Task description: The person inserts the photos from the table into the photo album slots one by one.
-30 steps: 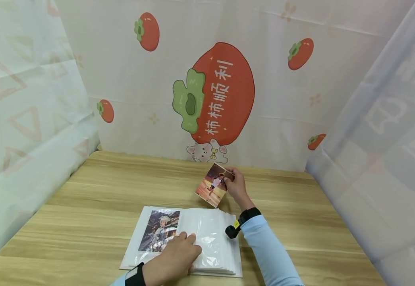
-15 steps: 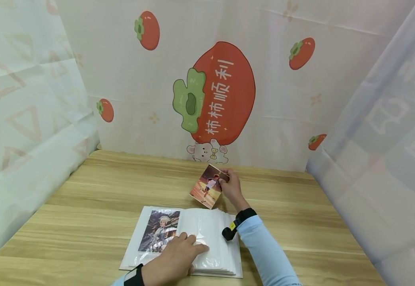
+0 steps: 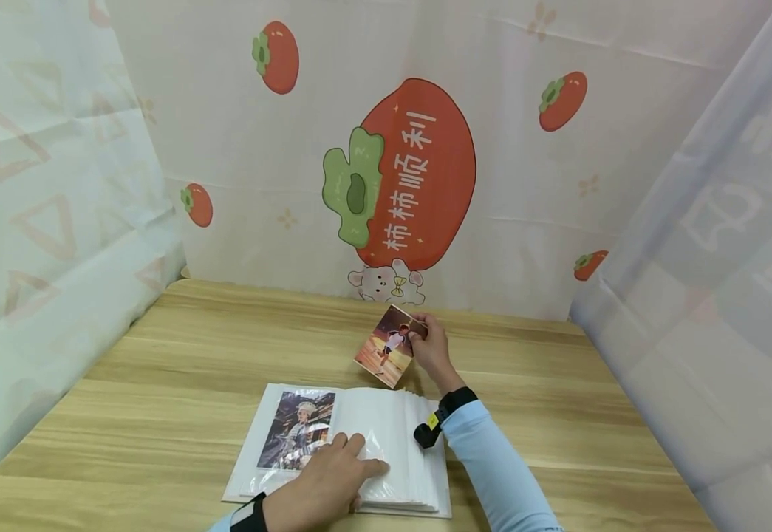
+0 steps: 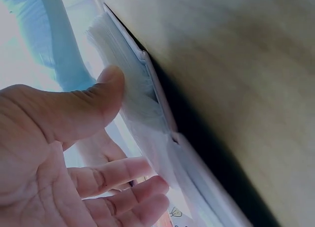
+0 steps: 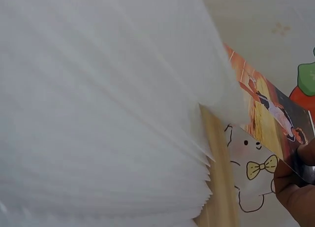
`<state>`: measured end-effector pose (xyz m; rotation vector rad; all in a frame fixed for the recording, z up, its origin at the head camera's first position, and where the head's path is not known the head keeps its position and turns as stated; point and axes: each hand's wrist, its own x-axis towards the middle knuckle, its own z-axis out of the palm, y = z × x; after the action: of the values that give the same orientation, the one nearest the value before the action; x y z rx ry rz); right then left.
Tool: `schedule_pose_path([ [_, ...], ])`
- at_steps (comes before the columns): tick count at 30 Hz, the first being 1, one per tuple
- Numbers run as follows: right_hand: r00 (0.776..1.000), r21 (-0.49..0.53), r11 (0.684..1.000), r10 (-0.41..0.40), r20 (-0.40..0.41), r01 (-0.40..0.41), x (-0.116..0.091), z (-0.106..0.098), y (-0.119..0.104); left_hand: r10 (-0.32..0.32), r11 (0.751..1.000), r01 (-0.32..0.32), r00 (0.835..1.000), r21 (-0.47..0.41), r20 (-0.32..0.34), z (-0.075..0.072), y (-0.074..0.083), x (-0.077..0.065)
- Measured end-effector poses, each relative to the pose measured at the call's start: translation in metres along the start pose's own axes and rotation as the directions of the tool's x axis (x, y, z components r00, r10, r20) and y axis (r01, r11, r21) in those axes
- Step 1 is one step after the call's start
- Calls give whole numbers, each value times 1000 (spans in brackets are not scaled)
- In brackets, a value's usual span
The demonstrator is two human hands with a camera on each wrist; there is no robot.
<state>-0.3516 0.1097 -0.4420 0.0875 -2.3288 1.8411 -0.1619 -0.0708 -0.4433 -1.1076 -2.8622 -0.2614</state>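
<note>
An open photo album (image 3: 352,403) with white pages and clear sleeves lies at the front of the table. A photo of a person in a pale headdress (image 3: 295,428) fills its left page. My left hand (image 3: 329,473) rests across the album's middle, its thumb (image 4: 110,86) stretched onto the right page. Beyond the album's far edge, my right hand (image 3: 432,351) pinches a photo (image 3: 380,355) of a running figure against an orange sunset by its upper right side. In the right wrist view, the fanned pages (image 5: 108,113) hide part of that photo (image 5: 268,113).
The wooden table (image 3: 179,355) runs back to a white cloth backdrop (image 3: 505,244) printed with red persimmons. Cloth walls (image 3: 60,244) also stand at the left and right sides. A black camera strap (image 3: 459,403) circles my right wrist above a light blue sleeve.
My right hand has brought the running-figure photo slightly left, then held it nearly still. My left thumb has slid to the right over the page.
</note>
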Motion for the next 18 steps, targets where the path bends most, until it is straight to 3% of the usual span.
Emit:
schedule_pose_path([
  [6,1000,0,1000,-4,19,4,-2,5,-1,-4,996,5,1000,-85,5,0,0,0],
  [18,999,-6,1000,-13,53,13,-2,3,2,-11,996,14,999,-83,34,-2,-1,2],
])
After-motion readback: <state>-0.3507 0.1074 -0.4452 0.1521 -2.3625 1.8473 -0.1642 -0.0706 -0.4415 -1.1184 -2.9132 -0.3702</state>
